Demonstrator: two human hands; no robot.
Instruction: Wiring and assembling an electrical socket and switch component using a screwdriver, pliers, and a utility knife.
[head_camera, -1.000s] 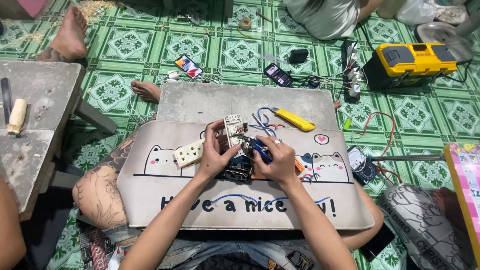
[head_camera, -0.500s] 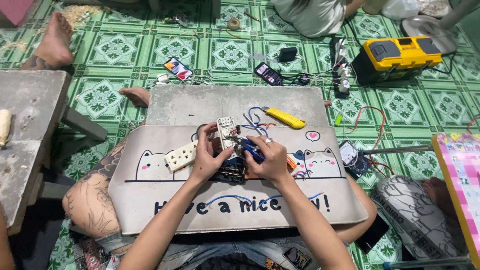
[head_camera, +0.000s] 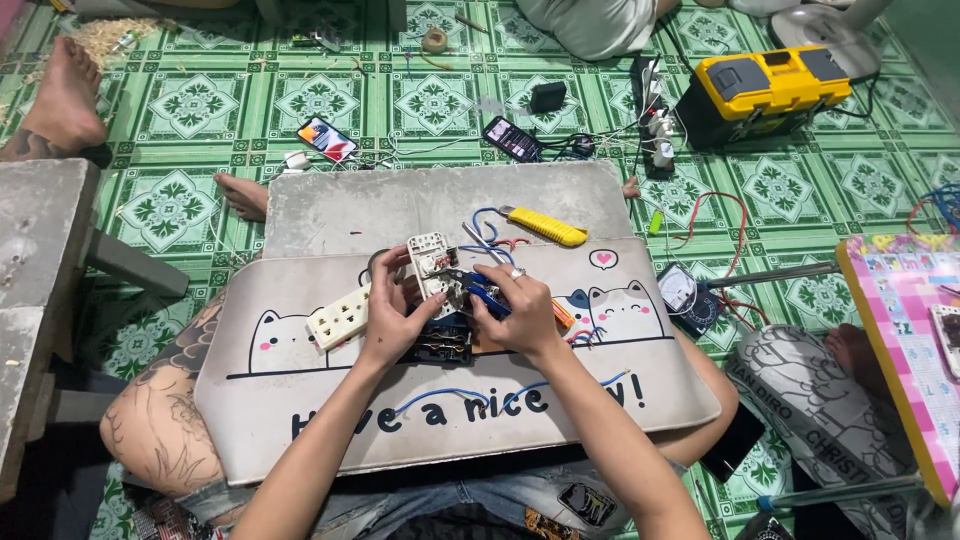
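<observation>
White plastic, the opened socket plate (head_camera: 432, 266) sits at the middle of the worktop (head_camera: 330, 205), raised a little over a dark electrical part (head_camera: 440, 345) on the cat-printed mat (head_camera: 300, 400). The left hand (head_camera: 392, 318) is closed around the plate's left edge, thumb across its front. The right hand (head_camera: 520, 312) is closed on blue-handled pliers (head_camera: 487, 295), whose nose meets the plate's lower right side; a ring shows on one finger. Blue and red wires (head_camera: 490, 228) curl just behind the plate.

Just left of the left hand lies a cream multi-socket strip (head_camera: 338, 320) on the mat. Behind the right hand rests a yellow utility knife (head_camera: 545, 227), near the wires. A thin blue wire (head_camera: 440, 395) runs across the mat near the forearms.

Beyond the worktop, on the green patterned floor tiles (head_camera: 190, 100), lie two phones (head_camera: 326, 138), a power strip with plugs (head_camera: 655, 130) and a yellow and black toolbox (head_camera: 770, 85). A small meter (head_camera: 685, 295) sits right of the mat.
</observation>
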